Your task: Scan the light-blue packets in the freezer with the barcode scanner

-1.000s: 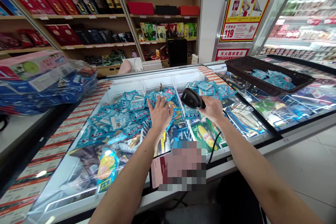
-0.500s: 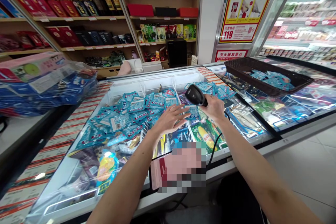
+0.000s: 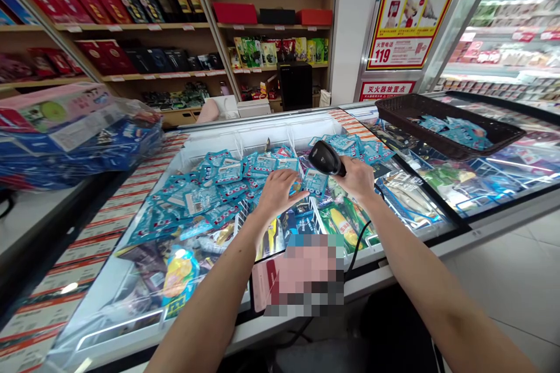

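My right hand [image 3: 356, 178] is wrapped round the handle of a black barcode scanner [image 3: 324, 157], whose head points left. A cable hangs from the handle. Below the scanner head lies one small blue packet [image 3: 315, 182] with a white label. My left hand [image 3: 280, 191] hovers just left of that packet, thumb and fingers apart and slightly curled, with nothing visible in it. Many similar blue packets [image 3: 196, 201] are heaped on the freezer's glass lid to the left, and a smaller pile of blue packets [image 3: 345, 144] lies behind the scanner.
A brown basket [image 3: 394, 109] holding blue packets stands on the glass at right. On the left sit plastic-wrapped cartons [image 3: 74, 134]. A partly pixelated device [image 3: 265, 285] lies at the freezer's front edge. Shelves of goods stand behind, and part of another person's arm [image 3: 209, 111] shows beyond the freezer.
My left hand has drawn back slightly to the left, its fingers curling more, and the packet below the scanner is now in fuller view. My right hand keeps the scanner in nearly the same place.
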Available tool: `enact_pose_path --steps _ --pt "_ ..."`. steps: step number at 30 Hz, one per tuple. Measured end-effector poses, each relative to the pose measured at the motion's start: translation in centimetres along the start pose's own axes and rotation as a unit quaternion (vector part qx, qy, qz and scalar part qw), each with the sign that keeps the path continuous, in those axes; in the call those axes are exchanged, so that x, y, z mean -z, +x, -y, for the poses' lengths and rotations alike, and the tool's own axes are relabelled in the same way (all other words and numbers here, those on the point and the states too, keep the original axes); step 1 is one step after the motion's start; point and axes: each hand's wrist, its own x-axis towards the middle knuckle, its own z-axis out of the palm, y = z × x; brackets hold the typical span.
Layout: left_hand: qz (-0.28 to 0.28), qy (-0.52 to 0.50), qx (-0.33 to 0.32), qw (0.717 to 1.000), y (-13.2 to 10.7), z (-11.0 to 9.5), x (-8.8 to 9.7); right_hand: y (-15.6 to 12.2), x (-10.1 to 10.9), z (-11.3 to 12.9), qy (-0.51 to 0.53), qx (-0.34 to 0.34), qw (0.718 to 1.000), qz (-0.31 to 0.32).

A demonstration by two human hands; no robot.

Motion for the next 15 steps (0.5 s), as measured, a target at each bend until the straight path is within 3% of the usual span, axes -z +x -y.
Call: enact_pose_path --steps 8,15 --pt "0.017 -0.025 0.024 0.999 0.0 1.4 -0.6 0.0 0.0 0.0 -0.004 0.008 1.0 -0.006" --pt "0.044 -0.023 0.022 0.999 0.0 0.5 0.1 0.0 -0.4 0.0 -0.003 0.011 1.0 -0.013"
